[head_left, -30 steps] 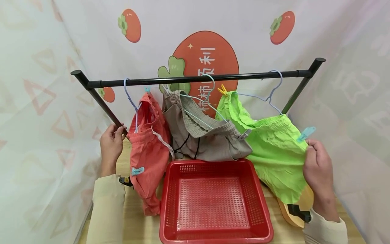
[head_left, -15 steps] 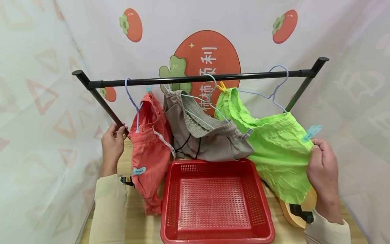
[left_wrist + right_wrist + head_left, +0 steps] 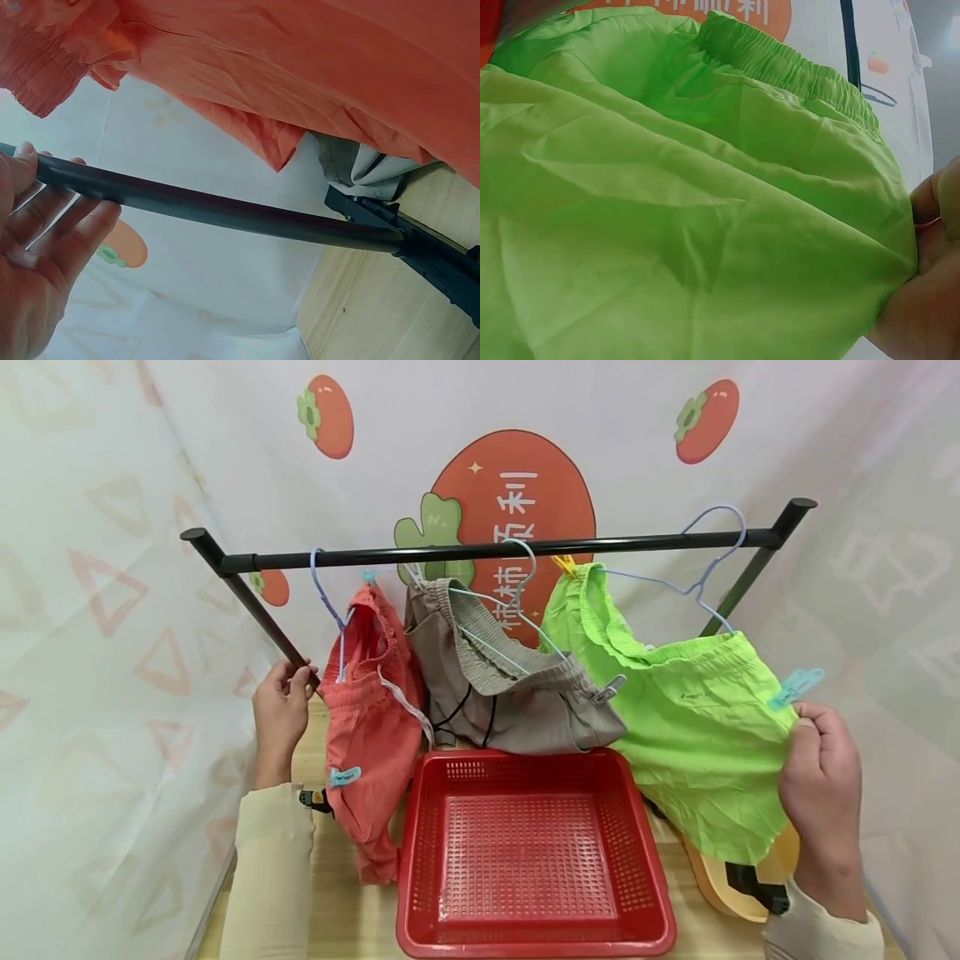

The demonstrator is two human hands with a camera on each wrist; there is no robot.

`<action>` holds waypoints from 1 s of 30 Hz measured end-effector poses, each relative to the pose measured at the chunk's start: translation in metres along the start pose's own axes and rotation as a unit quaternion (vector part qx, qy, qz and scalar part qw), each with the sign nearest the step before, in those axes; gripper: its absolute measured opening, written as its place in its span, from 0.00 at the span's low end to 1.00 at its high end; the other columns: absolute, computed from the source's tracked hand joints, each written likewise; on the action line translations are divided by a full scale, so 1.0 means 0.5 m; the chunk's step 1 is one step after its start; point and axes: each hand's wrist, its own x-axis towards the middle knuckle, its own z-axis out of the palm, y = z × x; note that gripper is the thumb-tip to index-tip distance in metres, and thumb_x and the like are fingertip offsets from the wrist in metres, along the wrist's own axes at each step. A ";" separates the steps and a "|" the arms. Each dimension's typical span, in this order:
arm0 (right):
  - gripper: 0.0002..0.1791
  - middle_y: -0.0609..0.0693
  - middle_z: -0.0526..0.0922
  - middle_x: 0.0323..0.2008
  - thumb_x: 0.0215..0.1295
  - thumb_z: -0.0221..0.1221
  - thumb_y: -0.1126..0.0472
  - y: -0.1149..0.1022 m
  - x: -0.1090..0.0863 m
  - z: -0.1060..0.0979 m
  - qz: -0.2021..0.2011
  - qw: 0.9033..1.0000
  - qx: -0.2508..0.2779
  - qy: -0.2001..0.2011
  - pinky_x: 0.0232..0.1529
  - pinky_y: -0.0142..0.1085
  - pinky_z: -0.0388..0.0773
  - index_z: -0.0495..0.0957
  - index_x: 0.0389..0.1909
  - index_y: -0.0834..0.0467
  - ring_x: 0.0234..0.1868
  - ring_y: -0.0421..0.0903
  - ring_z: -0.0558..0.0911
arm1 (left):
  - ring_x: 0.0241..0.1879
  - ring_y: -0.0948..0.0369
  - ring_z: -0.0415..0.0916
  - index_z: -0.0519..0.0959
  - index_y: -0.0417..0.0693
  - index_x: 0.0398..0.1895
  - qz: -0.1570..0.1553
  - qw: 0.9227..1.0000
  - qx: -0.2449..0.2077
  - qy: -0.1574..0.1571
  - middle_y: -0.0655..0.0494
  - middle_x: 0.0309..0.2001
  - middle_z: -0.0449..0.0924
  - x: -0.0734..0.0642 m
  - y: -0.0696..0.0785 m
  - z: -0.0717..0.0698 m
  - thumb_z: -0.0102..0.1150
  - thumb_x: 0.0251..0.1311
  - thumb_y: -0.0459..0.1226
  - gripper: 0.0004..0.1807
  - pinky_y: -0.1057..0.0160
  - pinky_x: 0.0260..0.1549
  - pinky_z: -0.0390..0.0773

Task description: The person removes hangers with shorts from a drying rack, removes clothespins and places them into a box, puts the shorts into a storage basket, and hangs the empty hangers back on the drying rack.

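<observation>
My right hand point(image 3: 823, 777) pinches the side edge of the lime green shorts point(image 3: 697, 735), just below a light blue clothespin point(image 3: 797, 687). The shorts hang from a blue hanger point(image 3: 705, 585) hooked over the black rail point(image 3: 420, 557), with a yellow clothespin point(image 3: 564, 565) at their far corner. In the right wrist view the green cloth is pulled taut toward the fingers. My left hand point(image 3: 281, 714) grips the rack's slanted left post point(image 3: 255, 610); the left wrist view shows thumb and fingers around the black tube point(image 3: 210, 210). Red shorts point(image 3: 371, 727) hang close beside that hand.
Grey shorts point(image 3: 517, 718) hang mid-rail on a pale green hanger point(image 3: 517, 602). Below them a red plastic basket point(image 3: 408, 860) stands on the wooden table point(image 3: 330, 918). A yellow object point(image 3: 712, 881) lies under the green shorts, partly hidden. Patterned white cloth walls point(image 3: 97, 693) stand around.
My right hand has moved to the right, drawing the green shorts and their hanger along the rail toward its right end. My left hand keeps its grip on the post.
</observation>
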 end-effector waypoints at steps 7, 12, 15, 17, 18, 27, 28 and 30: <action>0.14 0.44 0.73 0.35 0.81 0.41 0.59 -0.007 0.005 -0.001 0.008 1.000 0.009 0.000 0.38 0.28 0.66 0.76 0.41 0.47 0.32 0.40 0.71 | 0.42 0.75 0.80 0.79 0.31 0.55 0.004 1.000 -0.004 0.000 0.39 0.48 0.84 -0.005 -0.001 0.002 0.51 0.79 0.39 0.17 0.72 0.44 0.80; 0.13 0.42 0.75 0.36 0.80 0.44 0.59 -0.007 -0.001 -0.013 0.030 0.999 0.019 0.010 0.40 0.26 0.66 0.78 0.40 0.47 0.35 0.38 0.72 | 0.41 0.74 0.79 0.79 0.31 0.55 0.008 1.000 0.008 -0.001 0.40 0.48 0.84 -0.005 -0.003 0.002 0.51 0.79 0.39 0.18 0.73 0.43 0.79; 0.13 0.40 0.75 0.37 0.80 0.45 0.59 -0.004 -0.005 -0.023 0.041 0.999 0.018 0.019 0.40 0.26 0.66 0.78 0.39 0.46 0.37 0.38 0.72 | 0.42 0.73 0.80 0.79 0.32 0.55 0.007 1.000 0.018 0.003 0.42 0.48 0.85 -0.002 -0.004 0.000 0.51 0.79 0.40 0.18 0.74 0.43 0.79; 0.13 0.40 0.74 0.36 0.80 0.45 0.58 -0.003 -0.007 -0.032 0.046 0.999 0.009 0.026 0.40 0.26 0.65 0.78 0.39 0.44 0.37 0.37 0.72 | 0.42 0.71 0.81 0.79 0.33 0.55 0.003 1.000 0.016 0.003 0.42 0.48 0.85 -0.002 -0.004 -0.001 0.51 0.79 0.40 0.18 0.74 0.43 0.79; 0.13 0.40 0.74 0.36 0.80 0.45 0.59 -0.001 -0.009 -0.037 0.047 0.998 0.006 0.030 0.40 0.26 0.65 0.78 0.39 0.45 0.36 0.37 0.72 | 0.43 0.70 0.81 0.79 0.32 0.55 0.001 1.000 0.016 0.002 0.42 0.48 0.85 -0.002 -0.003 0.000 0.51 0.79 0.40 0.18 0.73 0.44 0.79; 0.14 0.42 0.70 0.26 0.78 0.49 0.62 0.014 -0.020 -0.089 0.095 0.992 0.012 0.081 0.29 0.23 0.62 0.77 0.31 0.46 0.26 0.37 0.67 | 0.45 0.65 0.82 0.78 0.30 0.56 -0.011 1.000 -0.012 -0.002 0.38 0.50 0.84 -0.003 -0.003 0.005 0.50 0.80 0.39 0.18 0.69 0.46 0.80; 0.15 0.42 0.68 0.23 0.78 0.49 0.62 0.017 -0.021 -0.094 0.089 0.992 0.010 0.087 0.26 0.24 0.61 0.76 0.29 0.45 0.23 0.36 0.65 | 0.45 0.67 0.82 0.78 0.31 0.56 -0.009 1.000 -0.011 -0.001 0.38 0.50 0.84 -0.003 -0.002 0.004 0.50 0.80 0.39 0.18 0.69 0.46 0.80; 0.17 0.42 0.63 0.18 0.77 0.49 0.63 0.026 -0.024 -0.102 0.074 0.993 0.012 0.096 0.24 0.25 0.57 0.75 0.27 0.44 0.19 0.36 0.60 | 0.44 0.69 0.81 0.78 0.31 0.56 -0.008 1.000 -0.011 -0.001 0.38 0.49 0.84 -0.001 0.000 0.003 0.51 0.80 0.40 0.18 0.70 0.46 0.80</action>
